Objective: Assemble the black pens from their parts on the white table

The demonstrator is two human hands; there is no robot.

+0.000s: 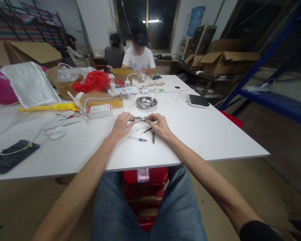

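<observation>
My left hand (122, 125) and my right hand (161, 125) pinch the two ends of a small bundle of pens (140, 118), held level just over the white table. How many are in the bundle I cannot tell. Below it lie a clear pen barrel with a dark tip (138, 138), a short dark pen part (153, 137) and a thin black refill (147, 130) near my right fingers. A tiny spring-like piece (137, 130) rests between the hands. Beyond them stands a round metal bowl (146, 102) with something small inside.
On the left are a white box (99, 111), a yellow tool-like object (55, 106), crumpled tissue (56, 132), a black power strip (12, 155) and a red plastic bag (95, 82). A black-topped device (198, 100) lies right. Across the table sits a person (139, 62).
</observation>
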